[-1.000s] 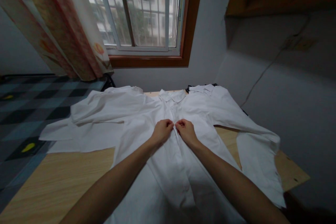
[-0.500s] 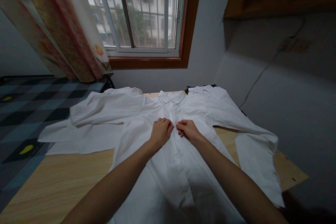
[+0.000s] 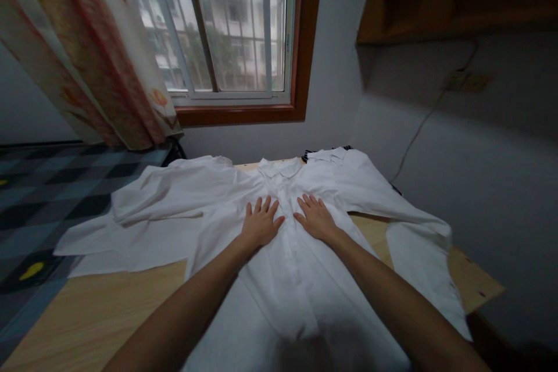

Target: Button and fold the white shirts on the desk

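Observation:
A white button-front shirt (image 3: 204, 203) lies spread face up on a light wooden table (image 3: 100, 308), collar (image 3: 279, 167) toward the window. My left hand (image 3: 260, 223) rests flat on the chest just left of the placket, fingers stretched out. My right hand (image 3: 316, 219) lies flat just right of the placket, fingers also spread. Neither hand holds anything. The shirt's sleeves reach out to both sides, the right one draping toward the table's right edge.
A second white garment with a dark striped edge (image 3: 331, 154) lies behind the shirt near the wall. A window (image 3: 226, 29) with a patterned curtain (image 3: 87, 52) is ahead. A checked bed cover (image 3: 47, 186) lies left. A grey wall with a cable (image 3: 418, 128) stands right.
Both hands went from pinching the placket with closed fingers to lying flat and open on the chest, slightly farther apart. The view shifted a little downward.

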Tool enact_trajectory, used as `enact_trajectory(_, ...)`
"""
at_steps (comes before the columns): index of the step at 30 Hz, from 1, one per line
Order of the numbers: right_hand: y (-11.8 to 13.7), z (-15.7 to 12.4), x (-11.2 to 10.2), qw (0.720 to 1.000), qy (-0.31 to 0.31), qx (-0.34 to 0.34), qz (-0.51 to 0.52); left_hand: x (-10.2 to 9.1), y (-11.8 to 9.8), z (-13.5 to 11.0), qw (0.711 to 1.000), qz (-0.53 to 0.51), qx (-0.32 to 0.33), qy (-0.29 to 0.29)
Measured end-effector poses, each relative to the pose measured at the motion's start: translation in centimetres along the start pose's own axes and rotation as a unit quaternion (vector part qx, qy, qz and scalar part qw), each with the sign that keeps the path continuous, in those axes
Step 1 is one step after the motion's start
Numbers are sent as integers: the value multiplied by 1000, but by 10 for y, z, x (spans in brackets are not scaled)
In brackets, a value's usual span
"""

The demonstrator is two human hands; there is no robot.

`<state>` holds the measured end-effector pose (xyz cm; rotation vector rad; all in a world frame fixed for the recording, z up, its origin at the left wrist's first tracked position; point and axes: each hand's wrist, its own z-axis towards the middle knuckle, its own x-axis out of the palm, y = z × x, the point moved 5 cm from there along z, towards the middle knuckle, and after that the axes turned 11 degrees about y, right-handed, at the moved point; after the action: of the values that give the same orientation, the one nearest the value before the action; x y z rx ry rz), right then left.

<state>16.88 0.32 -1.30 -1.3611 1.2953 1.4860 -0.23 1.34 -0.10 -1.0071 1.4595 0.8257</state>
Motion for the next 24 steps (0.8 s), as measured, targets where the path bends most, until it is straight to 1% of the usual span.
enact_trajectory(4,1,18,-3,1000,1,14,-13,-5,10,14,1000,5,3,16)
enact_trajectory(8,2,33,-5,1000,-13,4,-28,-9,18,24,1000,1,1,12)
enact_trajectory(10,3,36,-9,999,-38,2,-33,-10,20,25,1000,0,5,-1)
enact_trajectory(12,4,35,-15,997,-77,9,-31,-11,20,25,1000,-5,13,-20)
enact_trajectory(15,8,29,-24,993,-118,19,-15,-15,21,22,998,-19,22,-63)
enact_trajectory(18,14,12,-29,991,-125,18,41,-21,21,20,992,-40,37,-118)
enact_trajectory(20,18,-10,-31,989,-116,8,91,-26,18,14,986,-54,57,-147)
enact_trajectory(22,24,-45,-32,989,-94,-28,113,-31,10,-1,979,-64,97,-166)
enact_trajectory(24,32,-90,-29,988,-73,-102,92,-35,-4,-32,968,-74,162,-175)
